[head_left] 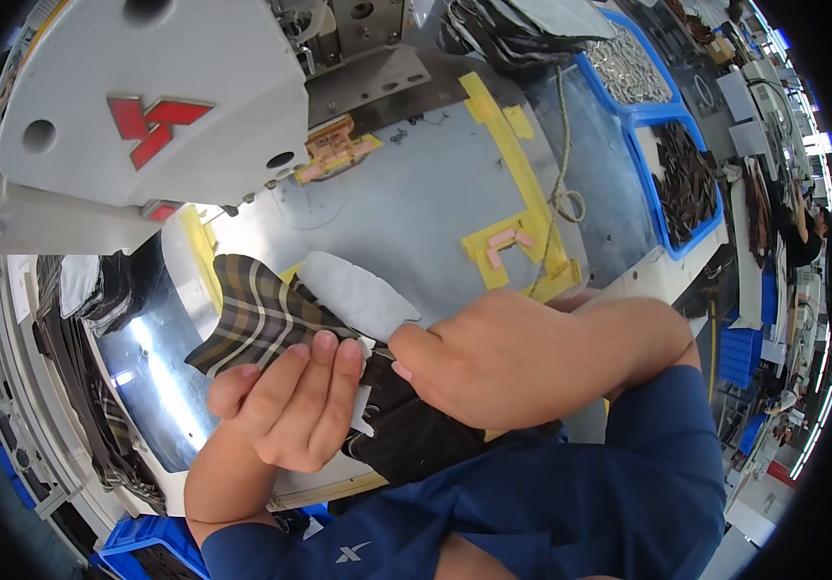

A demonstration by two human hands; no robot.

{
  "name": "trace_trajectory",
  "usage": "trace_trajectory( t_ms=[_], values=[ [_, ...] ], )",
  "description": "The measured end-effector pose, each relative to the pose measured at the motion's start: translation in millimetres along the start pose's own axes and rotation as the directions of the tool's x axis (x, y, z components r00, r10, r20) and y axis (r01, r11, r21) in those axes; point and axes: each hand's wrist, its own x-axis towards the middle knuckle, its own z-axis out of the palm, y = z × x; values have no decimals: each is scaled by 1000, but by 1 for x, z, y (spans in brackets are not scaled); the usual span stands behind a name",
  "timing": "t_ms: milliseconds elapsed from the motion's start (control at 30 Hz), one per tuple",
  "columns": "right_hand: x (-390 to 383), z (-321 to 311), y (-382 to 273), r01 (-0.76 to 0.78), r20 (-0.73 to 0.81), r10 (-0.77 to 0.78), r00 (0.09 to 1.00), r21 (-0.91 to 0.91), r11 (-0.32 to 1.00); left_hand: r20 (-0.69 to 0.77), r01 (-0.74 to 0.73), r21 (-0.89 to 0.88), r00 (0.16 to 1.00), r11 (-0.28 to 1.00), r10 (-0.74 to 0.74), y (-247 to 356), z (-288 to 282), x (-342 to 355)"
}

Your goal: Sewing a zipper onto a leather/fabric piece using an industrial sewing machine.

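My left hand (290,406) curls its fingers onto a folded bundle of brown plaid fabric (252,309), a white backing piece (348,290) and dark brown cloth (416,445) at the front edge of the worktable. My right hand (493,358) is closed on the same bundle just to the right, its thumb near the torn-looking white edge; what exactly its fingertips grip is partly hidden. The metal work plate (397,213) beyond my hands carries yellow tape (493,116) and small pink guide pieces (508,237). A large white sewing machine (145,87) stands over the upper left.
Blue trays hold silver parts (624,63) and dark strips (682,184) at the right. Stacks of dark and white fabric lie at the left (87,319) and top (493,29). A cord (561,164) crosses the plate. A blue bin (136,541) sits low left. People work in the right background.
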Motion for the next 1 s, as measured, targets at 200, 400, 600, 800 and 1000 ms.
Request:
trace_trajectory(
  t_ms=[200,400,600,800,1000],
  values=[
    [-2,-13,-10,-8,-37,11,999,83,996,29,9,-6,1000,1000,-9,-1,-1,2],
    [-1,-6,-8,20,-7,-19,1000,115,993,3,-13,-5,1000,1000,13,1,1,2],
    [1,0,-6,12,24,-15,1000,120,993,1,-24,4,1000,1000,24,1,1,2],
    [4,2,-4,-14,47,7,999,149,989,13,-32,3,999,999,32,1,0,2],
    [5,6,0,0,57,-9,998,161,987,9,2,-54,1000,999,-1,2,2,5]
  ],
)
